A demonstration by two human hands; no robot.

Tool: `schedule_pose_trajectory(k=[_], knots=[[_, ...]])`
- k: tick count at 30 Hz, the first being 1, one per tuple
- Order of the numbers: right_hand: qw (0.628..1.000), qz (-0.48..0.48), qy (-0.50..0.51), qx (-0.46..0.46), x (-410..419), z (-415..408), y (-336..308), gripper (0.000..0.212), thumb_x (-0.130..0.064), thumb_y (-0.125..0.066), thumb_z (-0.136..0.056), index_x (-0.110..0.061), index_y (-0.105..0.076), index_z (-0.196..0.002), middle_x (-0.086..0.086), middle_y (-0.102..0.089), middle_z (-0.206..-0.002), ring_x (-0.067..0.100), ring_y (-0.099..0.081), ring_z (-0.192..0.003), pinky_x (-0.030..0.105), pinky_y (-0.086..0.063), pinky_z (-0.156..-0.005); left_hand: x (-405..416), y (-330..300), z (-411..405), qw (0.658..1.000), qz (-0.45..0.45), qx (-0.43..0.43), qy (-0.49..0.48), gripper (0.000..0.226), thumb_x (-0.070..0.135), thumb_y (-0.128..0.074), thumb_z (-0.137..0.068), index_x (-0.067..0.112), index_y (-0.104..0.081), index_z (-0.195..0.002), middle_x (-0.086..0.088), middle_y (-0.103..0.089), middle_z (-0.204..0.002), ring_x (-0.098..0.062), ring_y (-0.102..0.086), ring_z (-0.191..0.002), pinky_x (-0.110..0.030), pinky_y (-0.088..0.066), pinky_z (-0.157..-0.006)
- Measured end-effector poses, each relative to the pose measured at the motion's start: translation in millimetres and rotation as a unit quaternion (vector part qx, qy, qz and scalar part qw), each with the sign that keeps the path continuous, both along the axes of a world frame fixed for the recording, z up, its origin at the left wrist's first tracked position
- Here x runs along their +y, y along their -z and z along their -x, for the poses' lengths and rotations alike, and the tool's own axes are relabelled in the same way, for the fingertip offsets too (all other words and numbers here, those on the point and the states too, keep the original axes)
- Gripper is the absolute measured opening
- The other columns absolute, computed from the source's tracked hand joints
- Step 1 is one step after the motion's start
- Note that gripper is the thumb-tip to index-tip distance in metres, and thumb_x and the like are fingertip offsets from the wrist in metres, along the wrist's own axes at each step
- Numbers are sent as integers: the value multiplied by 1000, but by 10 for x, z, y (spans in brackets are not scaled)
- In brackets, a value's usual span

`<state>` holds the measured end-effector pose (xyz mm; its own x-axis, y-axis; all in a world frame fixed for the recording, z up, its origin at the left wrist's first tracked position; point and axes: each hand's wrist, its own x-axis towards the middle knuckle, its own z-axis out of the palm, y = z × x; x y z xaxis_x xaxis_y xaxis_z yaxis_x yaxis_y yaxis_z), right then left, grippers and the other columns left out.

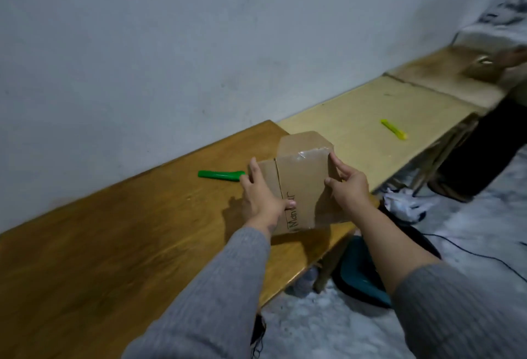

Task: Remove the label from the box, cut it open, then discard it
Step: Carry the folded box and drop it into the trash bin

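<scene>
A long brown bench (pixel 114 244) was seen running along the wall, with a paler bench (pixel 370 119) butted against its far end. The cardboard box (pixel 302 184) was held over the brown bench's near right corner, tilted up on edge, one flap standing open at the top and a scrap of clear tape left near the fold. Handwriting in marker was visible on the facing panel; no separate label could be made out. The box was judged to be light and fairly stiff but easily crushed, with a dry surface that should not slip; it would best be gripped by its side edges, away from the seam to be cut. The left hand (pixel 262 196) was wrapped around the left edge, thumb pressed on the front panel and fingers behind. The right hand (pixel 348 187) was partly open, fingertips laid on the right edge and thumb on the front. A green cutter (pixel 221 175) lay on the brown bench just beside the left hand, and a yellow one (pixel 393 129) lay well apart on the paler bench
</scene>
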<state>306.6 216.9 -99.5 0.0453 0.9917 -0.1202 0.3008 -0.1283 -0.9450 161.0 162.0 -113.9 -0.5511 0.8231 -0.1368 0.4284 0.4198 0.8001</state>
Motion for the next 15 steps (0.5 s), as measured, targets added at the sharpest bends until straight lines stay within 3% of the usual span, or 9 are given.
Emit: schedule_pose_trajectory(k=[4, 10, 15], knots=[[999, -7, 21, -44, 161, -847, 102, 66, -3, -58, -90, -41, -38, -140, -1, -48, -144, 22, -45, -130, 43, -38, -108, 317, -6, -690, 996, 14, 38, 81, 128, 21, -92, -60, 36, -4, -151, -4, -29, -141, -28, -45, -124, -47, -48, -89], [991, -7, -43, -130, 547, -2271, 232, 85, -9, -68, -85, -47, -22, -145, -6, -42, -148, 22, -48, -127, 44, -48, -98, 836, 147, -1864, 981, 33, 85, 173, 126, 30, -92, -60, 36, -4, -150, -5, -28, -139, -30, -51, -115, -37, -44, -73], [989, 6, -25, -144, 983, -3269, 419, 77, -14, -71, -80, -52, -34, -137, 0, -56, -134, 23, -56, -117, 44, -51, -93, 1257, 286, -2774, 974, 41, 88, 205, 126, 30, -94, -56, 39, -7, -146, -4, -33, -129, -28, -54, -108, -42, -51, -79]])
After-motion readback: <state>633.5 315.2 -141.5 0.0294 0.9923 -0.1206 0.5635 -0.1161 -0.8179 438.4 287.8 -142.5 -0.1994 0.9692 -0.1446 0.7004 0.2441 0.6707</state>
